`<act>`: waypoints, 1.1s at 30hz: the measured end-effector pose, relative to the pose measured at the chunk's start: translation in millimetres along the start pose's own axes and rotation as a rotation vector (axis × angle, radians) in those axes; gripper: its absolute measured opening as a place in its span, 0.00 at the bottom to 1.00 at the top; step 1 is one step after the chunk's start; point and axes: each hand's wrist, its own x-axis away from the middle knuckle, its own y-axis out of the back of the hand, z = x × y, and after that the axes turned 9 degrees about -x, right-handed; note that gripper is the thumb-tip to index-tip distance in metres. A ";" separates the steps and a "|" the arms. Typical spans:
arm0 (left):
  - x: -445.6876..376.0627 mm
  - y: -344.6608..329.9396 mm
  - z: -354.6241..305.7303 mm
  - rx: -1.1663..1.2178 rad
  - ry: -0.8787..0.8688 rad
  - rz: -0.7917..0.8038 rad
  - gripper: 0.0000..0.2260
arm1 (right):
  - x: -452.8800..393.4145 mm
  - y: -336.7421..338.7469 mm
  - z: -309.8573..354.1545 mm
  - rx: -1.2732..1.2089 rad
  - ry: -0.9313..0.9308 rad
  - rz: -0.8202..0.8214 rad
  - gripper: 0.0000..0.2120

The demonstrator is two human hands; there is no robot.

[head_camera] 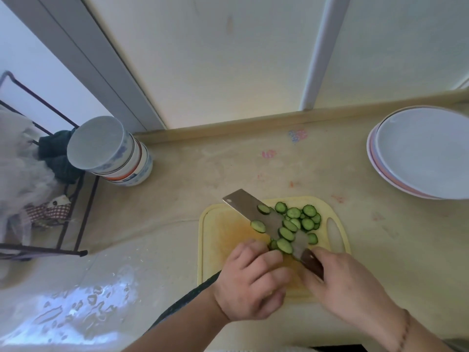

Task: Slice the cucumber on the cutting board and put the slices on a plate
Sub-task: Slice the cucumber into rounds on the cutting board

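A yellow cutting board [218,252] lies on the counter in front of me. A cleaver [243,207] lies nearly flat over it, blade pointing up-left, with several cucumber slices [286,233] on the blade. More cucumber slices [308,217] are heaped on the board just right of it. My right hand [352,288] grips the cleaver's dark wooden handle. My left hand [253,278] hovers palm down over the board's near part, fingers curled, fingertips at the slices by the blade's heel. What is under its palm is hidden. White plates [421,151] are stacked at the far right.
A stack of upturned bowls [111,153] stands at the back left beside a black wire rack [76,207] holding cloths and bags. The counter's near left part is wet. A wall and window frame run along the back.
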 end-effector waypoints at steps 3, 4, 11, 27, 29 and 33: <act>-26.6 -6.3 7.5 -0.027 -0.093 0.163 0.16 | 1.4 -0.4 0.8 0.153 0.021 -0.008 0.13; -32.9 -11.3 10.3 -0.022 -0.085 0.212 0.17 | 1.7 -0.6 0.8 0.188 0.023 -0.005 0.14; -41.0 -33.1 31.0 0.062 -0.026 0.423 0.20 | 5.1 -0.8 -7.4 0.280 0.025 -0.009 0.17; -53.8 -48.1 69.5 0.251 0.121 0.553 0.13 | 17.7 11.2 -23.7 0.366 -0.004 -0.003 0.16; -52.7 -49.5 73.8 0.260 0.166 0.549 0.14 | 19.3 13.9 -27.9 0.388 -0.030 0.002 0.16; -48.6 -52.5 81.4 0.225 0.201 0.505 0.15 | 26.0 26.5 -38.2 0.435 -0.025 0.018 0.16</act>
